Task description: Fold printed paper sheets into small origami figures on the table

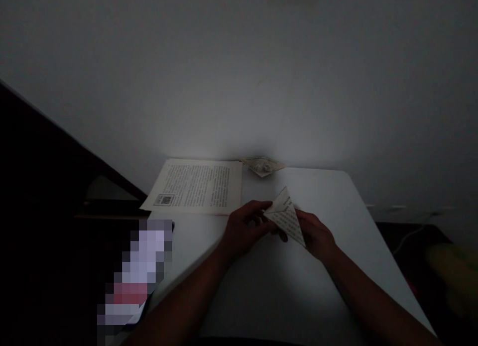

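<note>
Both hands hold a folded piece of printed paper (286,214) above the middle of a white table (336,206). My left hand (244,229) pinches its left corner, fingers closed on it. My right hand (315,234) grips the paper from behind on the right side, partly hidden by it. The paper is folded into a pointed, triangular shape with small print on it.
A printed sheet with a QR code (196,186) lies flat at the table's back left. A small folded paper shape (263,166) rests at the back edge against the white wall. A blurred-out object (138,271) lies at the left. Dark surroundings on both sides.
</note>
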{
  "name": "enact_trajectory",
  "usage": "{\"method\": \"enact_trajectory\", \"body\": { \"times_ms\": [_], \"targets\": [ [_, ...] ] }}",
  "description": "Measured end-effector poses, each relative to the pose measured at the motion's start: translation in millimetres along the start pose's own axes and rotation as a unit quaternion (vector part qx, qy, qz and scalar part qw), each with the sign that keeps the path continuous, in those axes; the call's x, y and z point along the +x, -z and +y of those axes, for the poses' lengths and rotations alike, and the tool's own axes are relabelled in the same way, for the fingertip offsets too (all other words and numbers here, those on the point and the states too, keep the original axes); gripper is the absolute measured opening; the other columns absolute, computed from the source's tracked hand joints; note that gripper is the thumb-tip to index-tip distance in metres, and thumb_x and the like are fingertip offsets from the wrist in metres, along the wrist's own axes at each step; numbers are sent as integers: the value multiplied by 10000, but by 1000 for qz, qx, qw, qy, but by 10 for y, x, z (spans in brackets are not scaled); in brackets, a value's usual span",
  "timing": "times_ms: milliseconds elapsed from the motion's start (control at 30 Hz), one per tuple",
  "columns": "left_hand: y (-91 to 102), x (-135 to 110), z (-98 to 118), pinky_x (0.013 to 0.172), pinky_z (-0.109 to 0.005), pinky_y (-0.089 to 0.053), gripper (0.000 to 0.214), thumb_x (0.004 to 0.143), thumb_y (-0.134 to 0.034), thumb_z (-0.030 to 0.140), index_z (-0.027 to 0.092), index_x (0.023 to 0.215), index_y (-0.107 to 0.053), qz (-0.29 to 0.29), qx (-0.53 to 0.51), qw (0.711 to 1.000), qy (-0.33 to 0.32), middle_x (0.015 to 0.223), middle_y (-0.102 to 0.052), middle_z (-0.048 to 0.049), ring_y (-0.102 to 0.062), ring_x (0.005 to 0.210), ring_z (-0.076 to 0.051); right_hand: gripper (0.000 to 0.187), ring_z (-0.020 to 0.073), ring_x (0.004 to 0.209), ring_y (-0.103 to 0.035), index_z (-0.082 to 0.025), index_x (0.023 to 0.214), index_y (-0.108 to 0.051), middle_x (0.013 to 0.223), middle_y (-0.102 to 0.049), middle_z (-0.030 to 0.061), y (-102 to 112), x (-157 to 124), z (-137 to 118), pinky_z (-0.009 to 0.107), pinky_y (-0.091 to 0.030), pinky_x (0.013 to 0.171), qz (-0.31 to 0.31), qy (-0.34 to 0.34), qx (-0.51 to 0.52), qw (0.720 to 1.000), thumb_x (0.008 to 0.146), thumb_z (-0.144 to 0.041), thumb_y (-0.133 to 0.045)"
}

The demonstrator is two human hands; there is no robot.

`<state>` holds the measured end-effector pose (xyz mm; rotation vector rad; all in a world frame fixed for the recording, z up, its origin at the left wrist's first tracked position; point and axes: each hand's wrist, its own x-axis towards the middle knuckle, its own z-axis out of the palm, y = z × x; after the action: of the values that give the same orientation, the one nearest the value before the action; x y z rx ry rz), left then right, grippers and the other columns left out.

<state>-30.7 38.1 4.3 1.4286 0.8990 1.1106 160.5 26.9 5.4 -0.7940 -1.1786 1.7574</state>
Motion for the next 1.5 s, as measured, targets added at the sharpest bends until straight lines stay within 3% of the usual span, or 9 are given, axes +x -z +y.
{"method": "enact_trajectory", "body": {
  "times_ms": [300, 433, 633, 933, 1333, 1500],
  "targets": [
    [6, 14, 55, 635, -245, -490, 453, 675, -778, 252, 183, 1100, -637, -1, 38, 999, -30, 952, -645, -43, -592, 693, -109, 304, 238, 777, -646, -130, 924, -710, 816, -701, 110, -19, 4, -51, 364, -510, 708, -1, 12, 10, 1000, 801, -329, -515],
    [8, 15, 67, 629, -246, -493, 463, 660, -787, 252, 182, 1094, -639, -3, 40, 999, -29, 959, -652, -48, -595, 698, -114, 478, 277, 839, -645, -124, 955, -702, 828, -703, 132, -58, 17, -48, 410, -509, 744, 3, -7, 41, 999, 811, -522, -481],
    [4, 18, 93, 618, -249, -495, 454, 643, -795, 244, 159, 1063, -648, 0, 23, 999, -26, 983, -650, -71, -604, 718, -129, 715, 292, 890, -639, -130, 996, -680, 866, -697, 146, -43, 26, -25, 420, -498, 765, -17, -46, 9, 999, 794, -728, -346],
    [13, 10, 104, 635, -252, -492, 451, 642, -797, 259, 172, 1061, -655, -5, 45, 999, -24, 1010, -654, -75, -612, 782, -152, 841, 262, 786, -654, -117, 991, -653, 775, -676, 139, 10, 11, 75, 378, -506, 689, -52, -47, -49, 996, 795, -782, -176],
    [25, 16, 75, 796, -309, -515, 495, 651, -796, 268, 199, 1114, -632, -34, 34, 998, -42, 1133, -632, -91, -605, 990, -208, 799, 193, 591, -638, -112, 1071, -627, 755, -676, 112, 21, 5, 126, 284, -489, 516, -105, -33, -34, 993, 816, -755, -226],
    [27, 13, 79, 857, -338, -500, 509, 645, -801, 269, 209, 1121, -632, -34, 33, 998, -43, 1159, -632, -89, -593, 1046, -226, 830, 181, 517, -631, -131, 1090, -630, 669, -681, 86, -17, -11, 96, 278, -485, 499, -104, -58, -48, 992, 786, -788, -224]
  ]
}}
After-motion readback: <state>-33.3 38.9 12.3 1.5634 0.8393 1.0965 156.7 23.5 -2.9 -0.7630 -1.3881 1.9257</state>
